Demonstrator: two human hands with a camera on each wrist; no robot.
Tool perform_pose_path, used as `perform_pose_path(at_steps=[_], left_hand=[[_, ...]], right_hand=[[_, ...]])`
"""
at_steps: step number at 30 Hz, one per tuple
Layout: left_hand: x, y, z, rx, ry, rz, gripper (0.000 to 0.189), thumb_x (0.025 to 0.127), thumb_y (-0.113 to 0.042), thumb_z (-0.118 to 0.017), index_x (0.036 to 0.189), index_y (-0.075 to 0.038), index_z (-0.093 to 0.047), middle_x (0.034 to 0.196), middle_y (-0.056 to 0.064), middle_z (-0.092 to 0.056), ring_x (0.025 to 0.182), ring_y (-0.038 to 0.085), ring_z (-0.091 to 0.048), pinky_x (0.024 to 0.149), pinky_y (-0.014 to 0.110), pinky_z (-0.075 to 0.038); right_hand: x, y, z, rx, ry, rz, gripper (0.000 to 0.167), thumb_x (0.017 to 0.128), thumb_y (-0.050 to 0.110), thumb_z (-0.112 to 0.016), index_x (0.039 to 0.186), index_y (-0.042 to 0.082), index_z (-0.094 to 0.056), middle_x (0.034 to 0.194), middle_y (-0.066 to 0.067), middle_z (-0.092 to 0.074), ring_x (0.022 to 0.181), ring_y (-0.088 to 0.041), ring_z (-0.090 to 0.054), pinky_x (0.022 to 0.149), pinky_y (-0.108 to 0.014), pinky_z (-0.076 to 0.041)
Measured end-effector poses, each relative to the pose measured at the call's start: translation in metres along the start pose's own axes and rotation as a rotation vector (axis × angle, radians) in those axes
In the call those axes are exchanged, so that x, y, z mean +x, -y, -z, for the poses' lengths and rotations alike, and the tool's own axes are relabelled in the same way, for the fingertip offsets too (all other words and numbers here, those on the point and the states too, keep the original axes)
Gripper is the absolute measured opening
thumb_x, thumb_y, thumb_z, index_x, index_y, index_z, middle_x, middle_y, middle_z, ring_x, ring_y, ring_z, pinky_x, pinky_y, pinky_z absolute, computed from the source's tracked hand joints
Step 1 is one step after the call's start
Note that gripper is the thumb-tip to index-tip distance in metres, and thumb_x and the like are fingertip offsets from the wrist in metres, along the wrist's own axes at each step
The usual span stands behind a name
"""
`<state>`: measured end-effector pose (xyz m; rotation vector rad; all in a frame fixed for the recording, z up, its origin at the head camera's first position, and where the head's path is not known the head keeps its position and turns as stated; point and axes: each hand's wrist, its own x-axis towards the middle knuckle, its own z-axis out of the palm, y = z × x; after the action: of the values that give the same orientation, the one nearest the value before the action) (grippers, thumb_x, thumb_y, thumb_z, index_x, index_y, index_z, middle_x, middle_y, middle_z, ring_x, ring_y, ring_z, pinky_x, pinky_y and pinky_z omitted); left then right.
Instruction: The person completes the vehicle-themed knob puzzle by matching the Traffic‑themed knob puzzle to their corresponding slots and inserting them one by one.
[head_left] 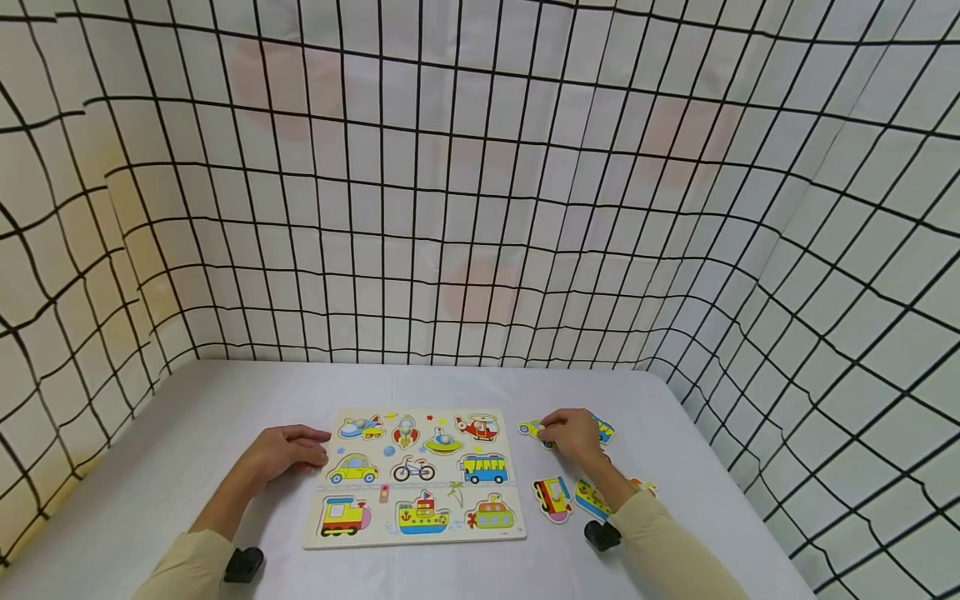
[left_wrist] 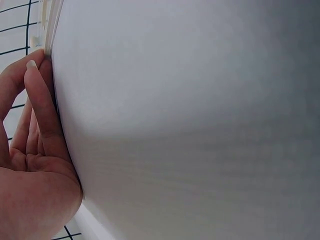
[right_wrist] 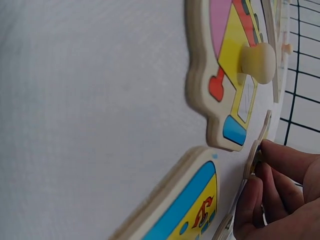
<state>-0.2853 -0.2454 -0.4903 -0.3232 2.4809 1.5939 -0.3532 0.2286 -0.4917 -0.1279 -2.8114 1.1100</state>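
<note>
My right hand [head_left: 573,435] pinches a yellow-green car puzzle piece [head_left: 530,428] between thumb and fingers, just right of the board. In the right wrist view the fingertips meet that car piece [right_wrist: 254,159] low over the white surface. My left hand [head_left: 279,454] lies at the left edge of the wooden puzzle board [head_left: 382,525], fingers loosely extended against it. The left wrist view shows these fingers [left_wrist: 42,100] beside the board's rim. Pictures of vehicles cover the board, including a car [head_left: 354,469], a bicycle [head_left: 413,469] and a bus [head_left: 483,468].
Near the right hand lie a train piece [head_left: 553,500] with a round wooden knob [right_wrist: 260,63], a ship piece [head_left: 590,500] and a blue bus piece [head_left: 603,429]. Another piece [head_left: 643,485] is partly hidden behind the right forearm. Black netting [head_left: 427,200] surrounds the white table [head_left: 247,400].
</note>
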Motion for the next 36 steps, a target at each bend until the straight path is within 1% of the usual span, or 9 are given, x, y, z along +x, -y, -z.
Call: perform_pose_path(at_steps=[3,12,19,25,30,36], left_hand=[[0.001,0.000,0.000,-0.003,-0.001,-0.004,0.043,0.085,-0.012,-0.077,0.125,0.001,-0.069,0.090,0.008,-0.078,0.077,0.020,-0.064,0.070,0.029,-0.054],[0.001,0.001,0.000,-0.002,0.005,-0.011,0.043,0.085,-0.012,-0.077,0.124,0.002,-0.069,0.090,0.009,-0.078,0.077,0.020,-0.064,0.069,0.029,-0.053],[0.002,0.002,0.000,-0.005,0.003,-0.007,0.043,0.085,-0.012,-0.076,0.124,0.002,-0.069,0.088,0.008,-0.078,0.076,0.020,-0.064,0.069,0.029,-0.053],[0.001,0.003,0.001,-0.004,0.006,-0.017,0.043,0.085,-0.013,-0.077,0.125,0.002,-0.068,0.089,0.008,-0.078,0.076,0.020,-0.064,0.069,0.029,-0.052],[0.000,0.002,0.001,0.001,0.010,-0.012,0.043,0.086,-0.013,-0.076,0.126,0.001,-0.068,0.090,0.006,-0.078,0.076,0.019,-0.064,0.069,0.028,-0.052],[-0.002,-0.001,0.001,-0.012,0.016,-0.009,0.044,0.086,-0.012,-0.076,0.127,0.002,-0.066,0.092,0.007,-0.078,0.075,0.018,-0.063,0.068,0.028,-0.052]], right_hand=[[0.000,0.002,0.002,-0.005,0.006,-0.006,0.014,0.083,0.015,-0.081,0.095,0.007,-0.079,0.097,-0.008,-0.075,0.087,-0.021,-0.063,0.070,-0.030,-0.050],[-0.001,0.016,0.006,-0.045,-0.020,0.026,0.011,0.082,0.015,-0.082,0.090,0.008,-0.079,0.090,-0.006,-0.077,0.084,-0.021,-0.064,0.070,-0.030,-0.046],[-0.003,0.034,0.005,-0.010,0.006,0.064,0.011,0.082,0.012,-0.082,0.091,0.006,-0.078,0.086,-0.006,-0.076,0.077,-0.018,-0.064,0.063,-0.026,-0.048],[-0.007,0.053,-0.002,-0.003,0.032,0.097,0.009,0.082,0.011,-0.083,0.089,0.007,-0.078,0.079,-0.002,-0.074,0.071,-0.015,-0.062,0.063,-0.025,-0.047],[-0.013,0.072,-0.011,0.009,0.060,0.126,0.010,0.080,0.010,-0.083,0.088,0.007,-0.078,0.076,-0.001,-0.072,0.069,-0.014,-0.061,0.061,-0.025,-0.047],[-0.025,0.093,-0.026,0.031,0.101,0.192,0.011,0.077,0.010,-0.084,0.086,0.007,-0.078,0.073,0.001,-0.070,0.067,-0.012,-0.060,0.061,-0.025,-0.046]])
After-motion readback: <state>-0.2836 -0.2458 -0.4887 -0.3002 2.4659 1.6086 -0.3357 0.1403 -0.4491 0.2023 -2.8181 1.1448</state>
